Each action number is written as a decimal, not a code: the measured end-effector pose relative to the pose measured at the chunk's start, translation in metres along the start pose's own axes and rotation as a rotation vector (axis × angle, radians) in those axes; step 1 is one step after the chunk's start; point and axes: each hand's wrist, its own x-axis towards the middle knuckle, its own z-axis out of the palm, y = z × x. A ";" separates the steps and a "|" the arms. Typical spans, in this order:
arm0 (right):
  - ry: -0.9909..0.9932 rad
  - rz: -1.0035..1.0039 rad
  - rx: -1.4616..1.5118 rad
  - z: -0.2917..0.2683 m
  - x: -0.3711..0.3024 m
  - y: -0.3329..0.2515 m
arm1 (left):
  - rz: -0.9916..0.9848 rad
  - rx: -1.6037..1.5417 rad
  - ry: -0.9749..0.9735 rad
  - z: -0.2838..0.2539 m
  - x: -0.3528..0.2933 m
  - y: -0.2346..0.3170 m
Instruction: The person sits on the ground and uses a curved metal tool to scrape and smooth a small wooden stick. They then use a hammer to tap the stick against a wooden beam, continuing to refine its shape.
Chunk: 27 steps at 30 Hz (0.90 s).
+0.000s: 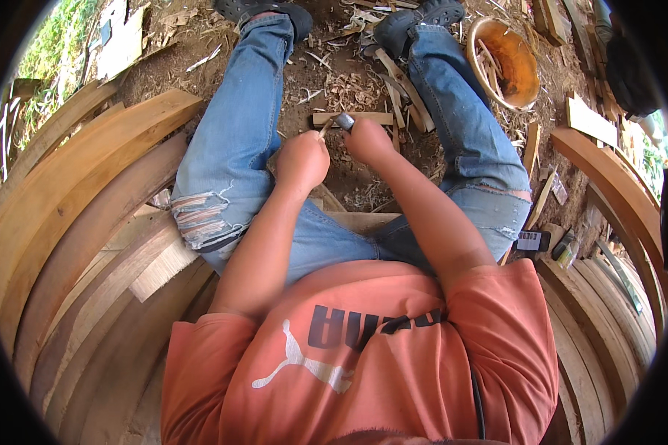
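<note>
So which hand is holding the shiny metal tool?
The right hand: a grey metal tool sticks out of it. The left hand grips only a thin wooden sliver.

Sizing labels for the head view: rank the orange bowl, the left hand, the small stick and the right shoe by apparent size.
1. orange bowl
2. left hand and right shoe: look alike, and the shoe lies farther off, so unranked
3. small stick, mostly hidden in the fist
</note>
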 end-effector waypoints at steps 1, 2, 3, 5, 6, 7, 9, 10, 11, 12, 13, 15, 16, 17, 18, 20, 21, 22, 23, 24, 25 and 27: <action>-0.004 -0.005 -0.029 0.002 0.002 0.006 | 0.016 0.014 0.005 -0.002 0.003 0.001; -0.014 -0.012 -0.056 0.007 0.005 0.006 | 0.025 0.031 0.009 -0.003 0.007 0.001; 0.045 -0.077 0.014 -0.013 -0.020 -0.026 | 0.007 0.038 0.004 -0.001 0.003 -0.005; 0.026 -0.102 0.075 -0.015 -0.029 -0.031 | -0.001 0.055 -0.009 -0.001 0.000 -0.004; 0.029 -0.122 0.100 -0.017 -0.028 -0.030 | 0.005 0.061 -0.003 -0.001 0.002 -0.002; 0.011 -0.094 0.059 -0.013 -0.021 -0.025 | -0.007 0.036 0.029 0.001 0.000 -0.001; -0.017 -0.003 0.002 -0.009 -0.003 -0.008 | 0.008 0.027 0.005 -0.003 -0.004 0.006; -0.031 0.042 -0.024 -0.009 0.003 0.001 | 0.015 0.024 -0.007 -0.005 -0.002 0.009; -0.060 0.072 -0.065 -0.010 0.006 0.004 | 0.022 0.039 0.010 -0.006 0.001 0.010; -0.045 0.022 -0.016 -0.014 -0.001 -0.006 | 0.014 0.052 0.016 -0.004 0.000 0.009; -0.029 -0.027 0.033 -0.021 -0.008 -0.014 | 0.006 0.065 0.020 -0.003 -0.002 0.006; -0.049 -0.085 0.113 -0.037 -0.029 -0.037 | 0.016 0.100 -0.020 0.002 -0.004 0.001; -0.048 -0.091 0.105 -0.032 -0.025 -0.034 | 0.033 0.118 -0.026 0.004 0.000 0.001; -0.039 -0.096 0.097 -0.031 -0.021 -0.035 | 0.052 0.111 -0.003 0.003 0.001 0.002; -0.029 -0.101 0.090 -0.031 -0.018 -0.035 | 0.054 0.114 0.003 0.002 -0.001 0.004; -0.052 -0.058 0.106 -0.036 -0.016 -0.034 | 0.056 0.124 0.010 0.000 -0.006 0.008; -0.038 -0.077 0.113 -0.035 -0.016 -0.034 | 0.064 0.129 0.001 0.001 -0.005 0.008; -0.024 -0.096 0.119 -0.034 -0.016 -0.034 | 0.071 0.134 -0.009 0.003 -0.003 0.008; -0.022 -0.128 0.112 -0.035 -0.020 -0.035 | 0.074 0.137 -0.024 0.005 -0.003 0.008; -0.020 -0.160 0.106 -0.038 -0.024 -0.038 | 0.067 0.130 -0.022 0.006 -0.003 0.008; -0.018 -0.192 0.099 -0.038 -0.027 -0.038 | 0.060 0.123 -0.019 0.006 -0.003 0.009; -0.062 -0.089 0.025 -0.027 -0.013 -0.020 | 0.062 0.114 -0.014 0.007 -0.003 0.017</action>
